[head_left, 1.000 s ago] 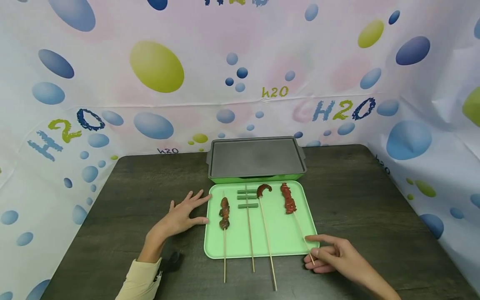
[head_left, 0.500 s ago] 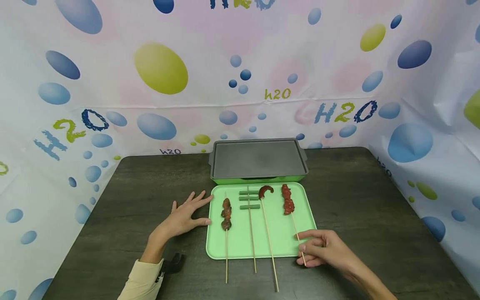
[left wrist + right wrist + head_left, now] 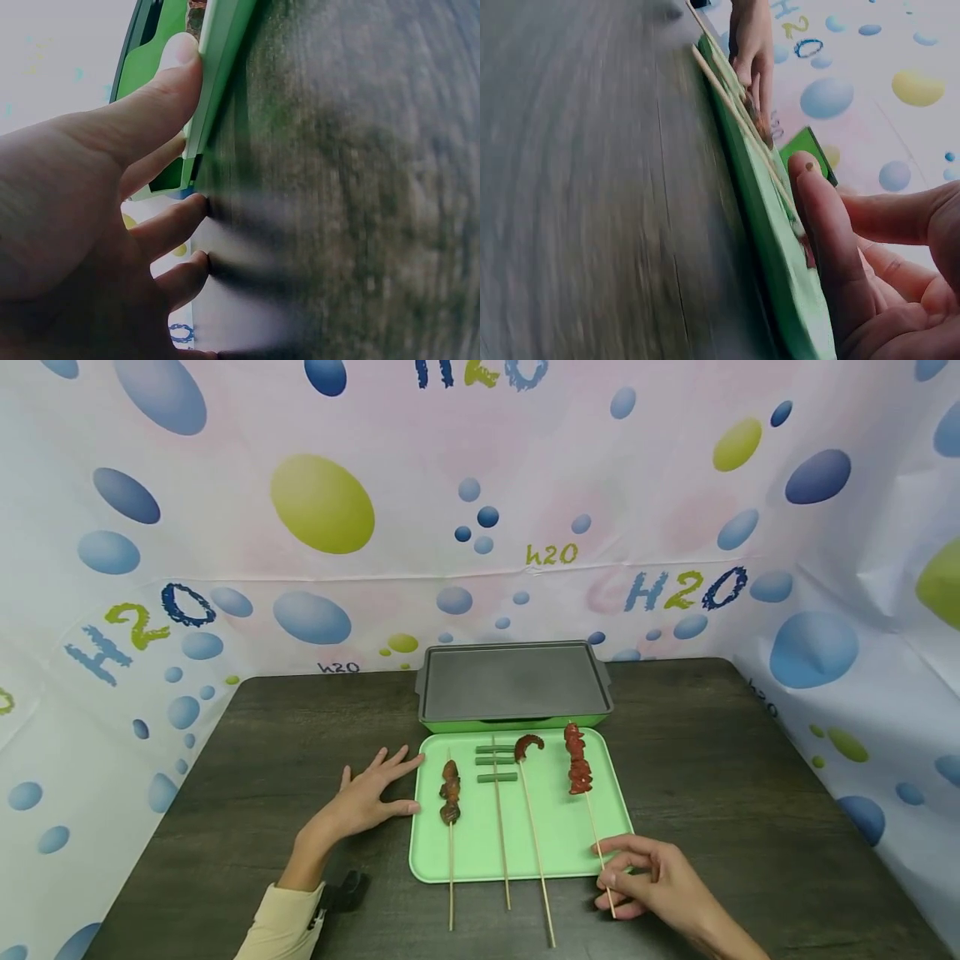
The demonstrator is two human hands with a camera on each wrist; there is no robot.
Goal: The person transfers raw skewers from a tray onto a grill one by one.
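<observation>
At the tray's near right corner, your right hand (image 3: 652, 881) pinches the stick of the red skewer (image 3: 579, 762), thumb and fingers curled round the low end; its meat lies on the tray (image 3: 480, 860) at the far right. Your left hand (image 3: 367, 793) rests flat on the table (image 3: 225, 793), fingers spread and straight, thumb and forefinger touching the tray's left edge. You have four skewers on the tray: a brown one (image 3: 450, 790), a green one (image 3: 495, 762), a curled one (image 3: 528, 745) and the red one. One grill pan (image 3: 513, 682) sits just behind the tray. Bubble-print sheets (image 3: 322, 502) wall in the dark table.
</observation>
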